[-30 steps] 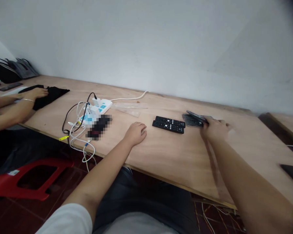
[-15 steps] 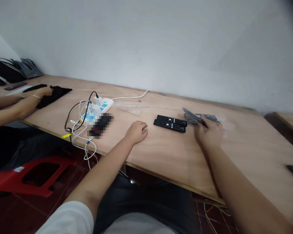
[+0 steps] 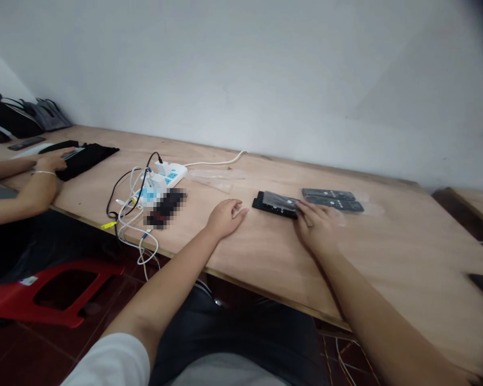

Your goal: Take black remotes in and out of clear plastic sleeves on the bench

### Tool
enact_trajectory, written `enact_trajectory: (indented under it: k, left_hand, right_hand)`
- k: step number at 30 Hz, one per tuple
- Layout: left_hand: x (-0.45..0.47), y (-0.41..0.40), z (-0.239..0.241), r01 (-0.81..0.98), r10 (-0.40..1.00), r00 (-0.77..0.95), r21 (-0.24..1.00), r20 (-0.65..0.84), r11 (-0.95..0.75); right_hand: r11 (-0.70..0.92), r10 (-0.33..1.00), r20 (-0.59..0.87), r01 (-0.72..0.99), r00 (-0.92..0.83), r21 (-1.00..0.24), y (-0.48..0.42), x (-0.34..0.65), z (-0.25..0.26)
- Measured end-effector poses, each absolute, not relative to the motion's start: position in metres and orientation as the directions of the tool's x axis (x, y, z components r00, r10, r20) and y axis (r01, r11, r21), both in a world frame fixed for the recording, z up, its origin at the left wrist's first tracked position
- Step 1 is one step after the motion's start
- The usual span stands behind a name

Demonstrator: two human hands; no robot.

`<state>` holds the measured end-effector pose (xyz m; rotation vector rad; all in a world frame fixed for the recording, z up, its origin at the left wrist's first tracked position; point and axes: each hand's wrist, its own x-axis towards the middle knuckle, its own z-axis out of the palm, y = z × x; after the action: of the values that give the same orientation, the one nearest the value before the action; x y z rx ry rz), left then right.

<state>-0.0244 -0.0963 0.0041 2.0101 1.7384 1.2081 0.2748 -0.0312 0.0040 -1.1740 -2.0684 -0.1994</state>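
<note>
- Fingers of the right hand [image 3: 316,222] pinch one end of a film-wrapped remote [image 3: 279,201]; exactly where the thumb presses is too blurred to tell.
- That remote is to the right of the power strip [image 3: 177,171], well apart from it, over two bare remotes [image 3: 261,203] that lie side by side; whether it touches them or hangs just above, I cannot tell.
- Left hand [image 3: 224,219] rests on the table [image 3: 265,262] between the power strip and the bare remotes, its fingers loosely curled, thumb a little apart, pinching nothing.
- Good handling here, I judge, means a light grip at the end away from the power strip, keeping the remote level so the slick film does not slide and the bare remotes are not nudged askew.
- Its long axis runs roughly left to right, nearly parallel to the bare remotes: the free end points toward the power strip, the pinched end away from it and slightly nearer the person.
- Film hides which face is up.
- Farther right of the power strip, two other wrapped remotes [image 3: 329,194] lie side by side, lengthwise much the same way.
</note>
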Motion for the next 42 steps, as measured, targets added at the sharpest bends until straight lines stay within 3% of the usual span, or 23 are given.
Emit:
enact_trajectory:
  k: [4,9,14,22,26,29,34,42]
  left_hand:
    - [-0.019,-0.097,0.005,0.625,0.934,-0.045,0.740,0.354,-0.250]
    - [-0.019,-0.092,-0.002,0.490,0.956,-0.106,0.851,0.275,-0.190]
    - [-0.022,-0.088,-0.005,0.486,0.956,-0.139,0.859,0.257,-0.160]
    - [-0.023,-0.096,0.005,0.696,0.953,-0.102,0.705,0.284,-0.136]
    - [-0.049,-0.116,0.016,0.916,0.902,-0.141,0.400,0.408,-0.037]
    - [-0.087,-0.137,0.024,0.969,0.851,-0.212,0.216,0.481,0.119]
    - [-0.135,-0.162,0.024,0.919,0.809,-0.384,0.101,0.445,0.380]
    - [-0.140,-0.167,0.016,0.876,0.754,-0.465,0.117,0.464,0.469]
  right_hand:
    - [0.702,0.602,0.648,0.696,-0.467,-0.151,-0.049,0.249,0.002]
    - [0.740,0.564,0.649,0.661,-0.510,-0.124,-0.053,0.241,-0.004]
    - [0.780,0.569,0.594,0.603,-0.569,-0.170,-0.051,0.241,-0.009]
    - [0.771,0.606,0.596,0.573,-0.526,-0.278,-0.049,0.242,-0.006]
    - [0.765,0.617,0.595,0.572,-0.515,-0.298,-0.047,0.245,-0.006]
    - [0.758,0.630,0.588,0.568,-0.508,-0.321,-0.046,0.245,-0.007]
    - [0.751,0.639,0.585,0.568,-0.499,-0.336,-0.044,0.245,-0.009]
    - [0.742,0.648,0.578,0.580,-0.496,-0.335,-0.045,0.245,-0.009]
